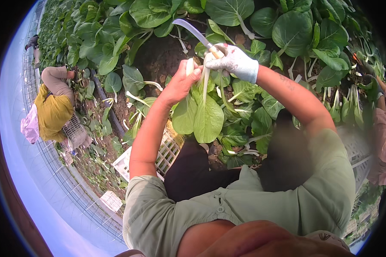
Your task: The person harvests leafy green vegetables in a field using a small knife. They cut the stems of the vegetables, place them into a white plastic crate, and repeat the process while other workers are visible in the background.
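My bare left hand (184, 80) grips a bok choy (184, 117) by its pale base, the leaves hanging down toward my lap. My right hand (233, 61), in a stained white knit glove, is shut on a curved harvesting knife (193, 30) by its light handle. The blade points up and to the left, away from my left hand. A broad bok choy leaf (209, 122) hangs in front, its white stalk reaching up to the gloved fingers; whether it is still joined to the plant cannot be told. Loose bok choy leaves (234, 136) lie beneath my hands.
Growing bok choy (292, 32) stands ahead. A white plastic crate (124, 165) is by my left leg, another crate (360, 157) at right. Crouching people work at left (54, 112) and right (381, 138). A dark pipe (104, 96) runs along the soil.
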The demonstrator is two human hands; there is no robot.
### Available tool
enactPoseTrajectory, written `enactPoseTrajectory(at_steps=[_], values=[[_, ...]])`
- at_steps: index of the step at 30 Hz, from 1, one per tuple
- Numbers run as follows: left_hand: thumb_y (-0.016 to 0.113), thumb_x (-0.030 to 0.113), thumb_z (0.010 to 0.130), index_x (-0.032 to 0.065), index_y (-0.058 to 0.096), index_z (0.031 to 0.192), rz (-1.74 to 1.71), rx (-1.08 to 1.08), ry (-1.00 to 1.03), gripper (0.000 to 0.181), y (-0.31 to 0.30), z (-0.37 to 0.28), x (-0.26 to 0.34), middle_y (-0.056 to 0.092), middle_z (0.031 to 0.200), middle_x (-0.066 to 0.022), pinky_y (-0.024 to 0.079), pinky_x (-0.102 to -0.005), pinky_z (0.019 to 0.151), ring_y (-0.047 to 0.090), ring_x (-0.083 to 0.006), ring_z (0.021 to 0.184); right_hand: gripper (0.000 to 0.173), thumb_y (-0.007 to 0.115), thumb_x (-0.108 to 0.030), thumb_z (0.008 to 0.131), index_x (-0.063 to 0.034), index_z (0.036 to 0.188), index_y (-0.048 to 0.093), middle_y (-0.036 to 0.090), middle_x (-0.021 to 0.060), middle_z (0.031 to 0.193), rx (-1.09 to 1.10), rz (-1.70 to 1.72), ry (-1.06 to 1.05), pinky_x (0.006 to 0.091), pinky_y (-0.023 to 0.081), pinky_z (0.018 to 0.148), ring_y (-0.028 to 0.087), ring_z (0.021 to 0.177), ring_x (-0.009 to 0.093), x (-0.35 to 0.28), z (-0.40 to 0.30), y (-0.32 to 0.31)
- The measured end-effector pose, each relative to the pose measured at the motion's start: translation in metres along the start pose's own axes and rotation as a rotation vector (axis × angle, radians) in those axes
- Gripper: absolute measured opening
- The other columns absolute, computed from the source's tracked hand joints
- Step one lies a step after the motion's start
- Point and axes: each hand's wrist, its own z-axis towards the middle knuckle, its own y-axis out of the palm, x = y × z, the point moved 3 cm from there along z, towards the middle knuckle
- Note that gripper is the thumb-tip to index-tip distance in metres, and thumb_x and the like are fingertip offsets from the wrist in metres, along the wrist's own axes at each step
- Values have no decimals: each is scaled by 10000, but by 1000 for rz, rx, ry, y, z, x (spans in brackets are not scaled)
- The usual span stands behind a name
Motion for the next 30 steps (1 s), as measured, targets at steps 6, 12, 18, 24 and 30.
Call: enactPoseTrajectory(at_steps=[6, 12, 18, 24, 30], values=[[639, 436, 907, 55, 342, 1419, -571, -209, 6, 704, 68, 24, 9, 529, 1270, -80, 462, -361, 963, 537, -196, 1148, 398, 775, -291, 791, -53, 1056, 596, 619, 17, 858, 61, 120, -61, 230, 502, 522, 587, 673, 68, -9, -46, -16], [733, 252, 830, 21, 463, 1300, -492, -392, -323, 589, 87, 34, 8, 637, 996, -79, 536, -341, 842, 644, -191, 883, 397, 660, -347, 873, -28, 1095, 577, 663, 97, 799, 413, -131, -30, 317, 499, 541, 649, 653, 171, 21, -38, -95], [795, 259, 751, 19, 550, 1082, 250, -550, -193, 477, 98, 69, 55, 608, 912, -45, 498, -326, 745, 624, -175, 850, 284, 437, -244, 957, -36, 1125, 534, 656, 252, 1010, 589, -1012, 159, 481, 522, 794, 652, 921, 399, 64, 6, -174], [677, 53, 703, -12, 557, 965, 1213, -219, 158, 296, 88, 136, 73, 613, 972, -226, 523, -457, 757, 639, -388, 853, 288, 468, -119, 920, -89, 1198, 536, 624, 155, 1017, 212, -1450, -58, 461, 538, 771, 646, 956, 322, 74, -6, -135], [585, 232, 842, 43, 689, 1128, 2144, 31, 58, 358, 19, 241, 59, 407, 1442, -277, 208, -561, 1121, 231, -452, 1409, 231, 479, -216, 950, -89, 1137, 531, 639, 164, 1013, 371, -1184, 100, 471, 530, 779, 648, 921, 366, 52, 21, -138]])
